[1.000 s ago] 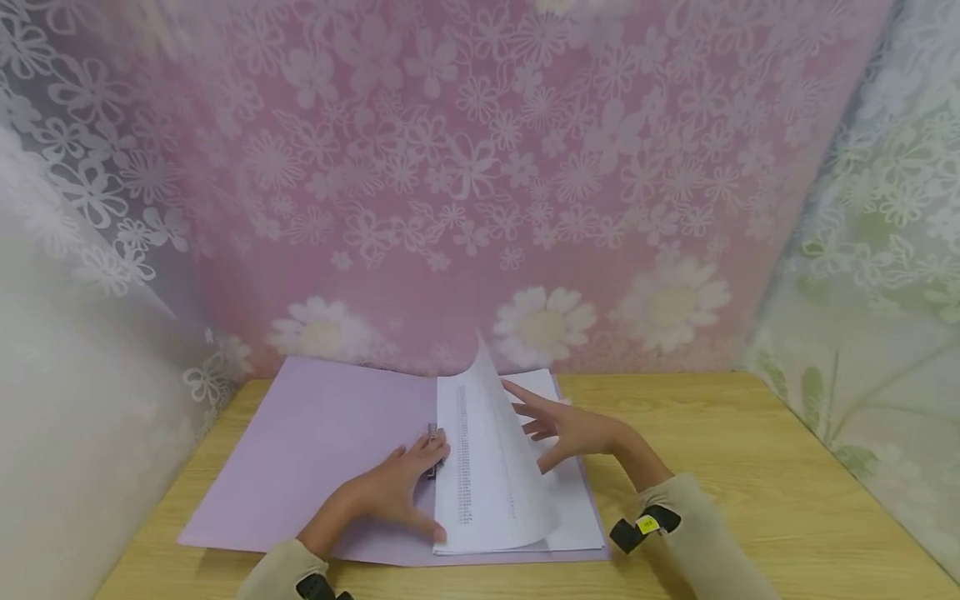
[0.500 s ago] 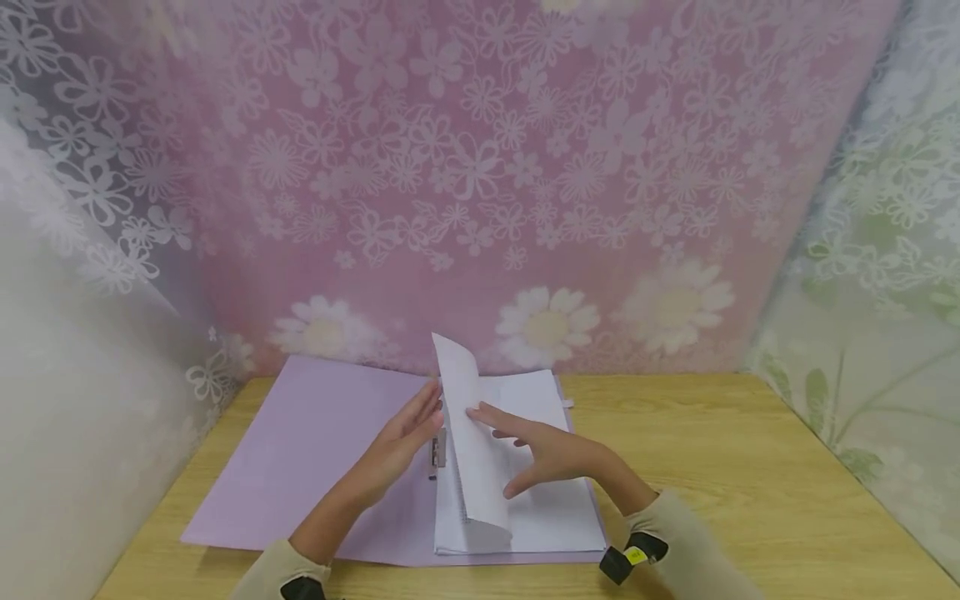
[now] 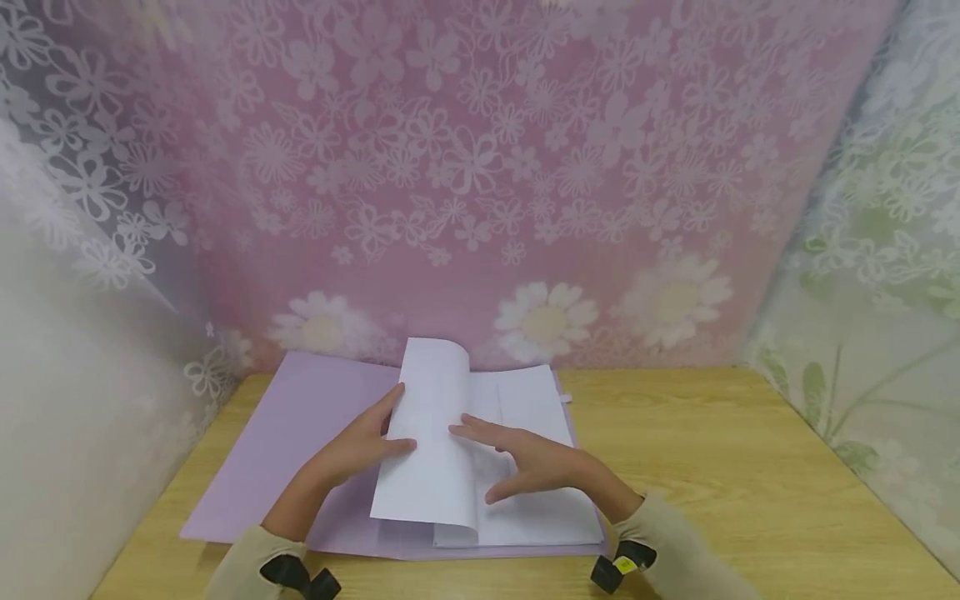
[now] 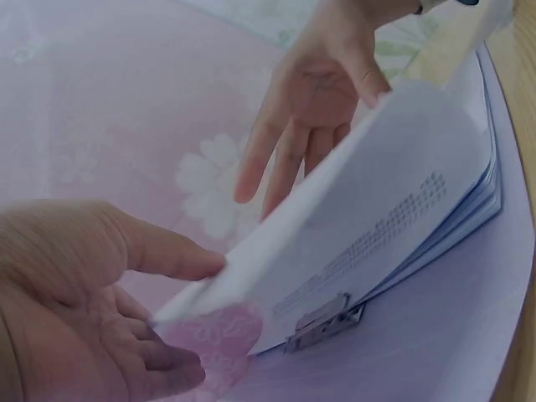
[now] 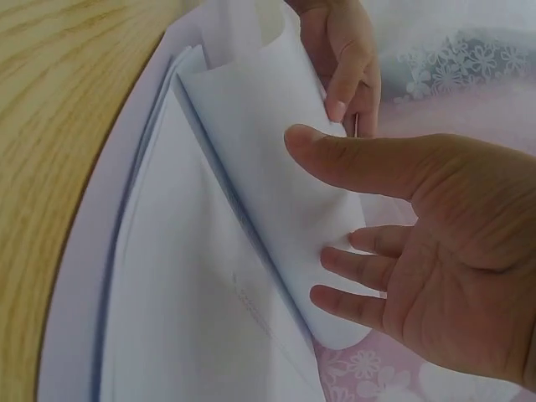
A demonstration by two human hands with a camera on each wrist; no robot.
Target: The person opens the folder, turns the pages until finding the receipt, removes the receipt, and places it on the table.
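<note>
- Folder (image 3: 285,433): lilac, spread on the wooden table (image 3: 712,475).
- Left hand (image 3: 360,450): thumb on the blank face of the curled sheet (image 3: 431,475); the left-wrist view shows the fingers lower, apart from the thumb. Whether they pinch the sheet cannot be told.
- Curled sheet: arched leftward over the folder. Printed rows on its underside, and the metal clip (image 4: 327,322) beside it, appear only from the left wrist.
- Right hand (image 3: 525,457): fingers spread, fingertips at the sheet's bend; palm visible in both wrist views.
- Paper stack (image 3: 547,521): on the folder's right half; the right-wrist view reveals faint print.
</note>
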